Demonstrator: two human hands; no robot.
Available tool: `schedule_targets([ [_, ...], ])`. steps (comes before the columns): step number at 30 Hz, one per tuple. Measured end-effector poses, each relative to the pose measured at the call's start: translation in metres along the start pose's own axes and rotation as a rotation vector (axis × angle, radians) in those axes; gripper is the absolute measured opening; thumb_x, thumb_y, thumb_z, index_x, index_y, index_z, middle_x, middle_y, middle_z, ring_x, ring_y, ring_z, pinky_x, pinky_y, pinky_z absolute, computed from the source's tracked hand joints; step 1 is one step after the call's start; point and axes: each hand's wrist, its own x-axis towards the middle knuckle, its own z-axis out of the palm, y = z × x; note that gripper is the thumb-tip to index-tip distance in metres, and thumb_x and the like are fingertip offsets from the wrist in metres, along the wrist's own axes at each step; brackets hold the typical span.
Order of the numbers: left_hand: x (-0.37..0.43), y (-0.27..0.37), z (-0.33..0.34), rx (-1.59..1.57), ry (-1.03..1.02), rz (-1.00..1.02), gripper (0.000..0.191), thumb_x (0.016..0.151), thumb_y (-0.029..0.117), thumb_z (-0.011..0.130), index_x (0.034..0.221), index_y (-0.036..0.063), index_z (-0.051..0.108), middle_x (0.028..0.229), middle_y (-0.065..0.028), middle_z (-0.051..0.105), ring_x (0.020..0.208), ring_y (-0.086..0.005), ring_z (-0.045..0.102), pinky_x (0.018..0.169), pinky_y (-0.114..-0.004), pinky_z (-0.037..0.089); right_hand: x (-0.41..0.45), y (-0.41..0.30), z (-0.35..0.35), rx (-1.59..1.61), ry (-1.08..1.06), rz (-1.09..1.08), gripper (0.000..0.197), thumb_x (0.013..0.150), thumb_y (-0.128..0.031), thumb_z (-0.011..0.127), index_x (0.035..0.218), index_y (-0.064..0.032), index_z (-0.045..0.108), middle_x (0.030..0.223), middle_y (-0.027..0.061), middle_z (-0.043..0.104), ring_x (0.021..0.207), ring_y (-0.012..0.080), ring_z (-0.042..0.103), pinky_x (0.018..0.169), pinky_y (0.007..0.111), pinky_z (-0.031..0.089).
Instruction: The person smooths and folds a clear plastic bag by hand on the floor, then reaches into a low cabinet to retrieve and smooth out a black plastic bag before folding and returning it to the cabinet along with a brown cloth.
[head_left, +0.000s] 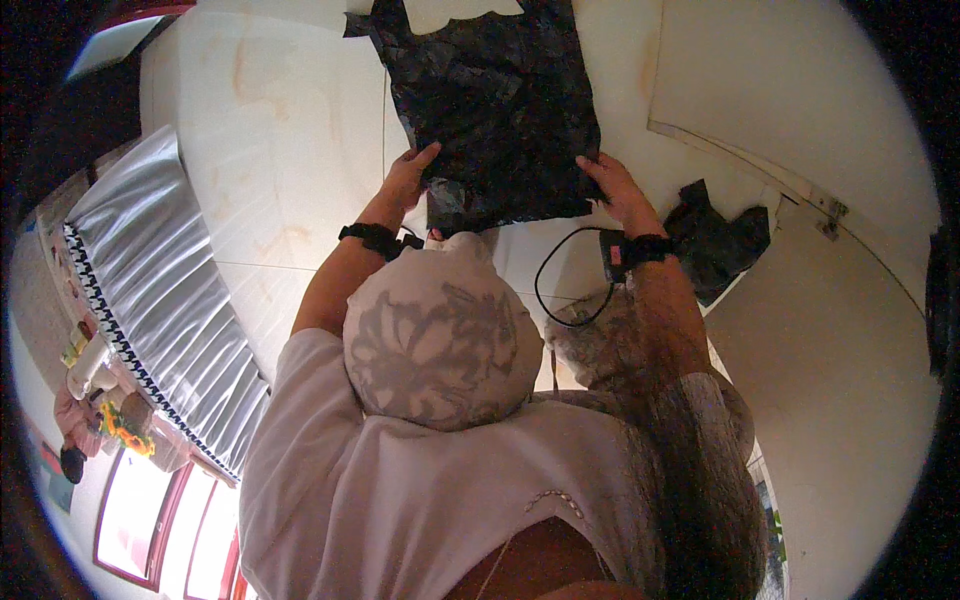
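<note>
A black plastic carrier bag (499, 112) is spread flat before me, its handle loops at the far end. My left hand (409, 176) grips its left edge low down, with the thumb on top. My right hand (611, 184) pinches the opposite edge at about the same height. The bag's straight bottom edge faces me. A smaller crumpled black plastic bag (716, 244) lies to the right, beyond my right wrist. Both wrists carry black straps, and a thin black cable (537, 281) loops out from the unit on the right one.
Pale stained tiles (277, 150) lie under and around the bag. To the left hangs a pleated silvery cloth (165, 255) with patterned trim. Beyond it are a person (75, 427), yellow flowers (124, 431) and a red-framed window (139, 510). A pale panel with metal fittings (831, 217) stands right.
</note>
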Motion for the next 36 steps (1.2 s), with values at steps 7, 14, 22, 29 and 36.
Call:
schedule_targets([
  [7, 0.006, -0.019, -0.026, 0.402, 0.183, 0.01, 0.046, 0.082, 0.021, 0.068, 0.118, -0.0009, 0.049, 0.11, -0.0156, 0.059, 0.097, -0.0256, 0.059, 0.082, -0.034, 0.048, 0.017, 0.032, -0.009, -0.762, 0.093, -0.275, 0.04, 0.085, -0.024, 0.061, 0.112, 0.0052, 0.055, 0.103, 0.0167, 0.064, 0.093, 0.0254, 0.06, 0.083, 0.035, 0.045],
  [14, -0.026, 0.004, 0.02, 1.123, 0.026, 0.994, 0.031, 0.075, 0.002, 0.058, 0.106, 0.0051, 0.055, 0.099, -0.0152, 0.06, 0.09, -0.034, 0.058, 0.08, -0.04, 0.047, 0.007, 0.029, 0.009, -0.857, 0.177, -0.294, 0.042, 0.086, -0.027, 0.058, 0.109, 0.0073, 0.055, 0.105, 0.0244, 0.062, 0.097, 0.0368, 0.059, 0.086, 0.039, 0.044],
  [22, 0.014, 0.049, 0.034, 1.416, 0.429, 0.722, 0.042, 0.075, 0.007, 0.06, 0.116, 0.0017, 0.05, 0.112, -0.0232, 0.051, 0.099, -0.0393, 0.055, 0.085, -0.043, 0.047, 0.025, 0.055, 0.003, -0.957, 0.282, -0.312, 0.039, 0.086, -0.031, 0.057, 0.102, 0.0052, 0.058, 0.099, 0.0273, 0.06, 0.094, 0.0434, 0.056, 0.082, 0.045, 0.044],
  [29, -0.018, 0.044, 0.067, 1.526, -0.333, 1.045, 0.043, 0.076, 0.007, 0.061, 0.118, 0.011, 0.054, 0.129, -0.0138, 0.045, 0.116, -0.0342, 0.046, 0.096, -0.04, 0.042, 0.007, 0.025, 0.015, -0.969, 0.15, -0.246, 0.046, 0.088, -0.03, 0.053, 0.12, 0.0032, 0.05, 0.114, 0.0263, 0.055, 0.106, 0.042, 0.052, 0.094, 0.046, 0.041],
  [36, 0.018, 0.043, 0.063, 1.948, -0.065, 1.052, 0.053, 0.076, 0.019, 0.064, 0.128, 0.016, 0.05, 0.139, -0.0139, 0.036, 0.121, -0.0371, 0.04, 0.099, -0.047, 0.038, 0.0, 0.033, 0.01, -0.931, 0.237, -0.305, 0.042, 0.088, -0.027, 0.055, 0.118, 0.0009, 0.052, 0.112, 0.0229, 0.058, 0.104, 0.0403, 0.054, 0.091, 0.045, 0.043],
])
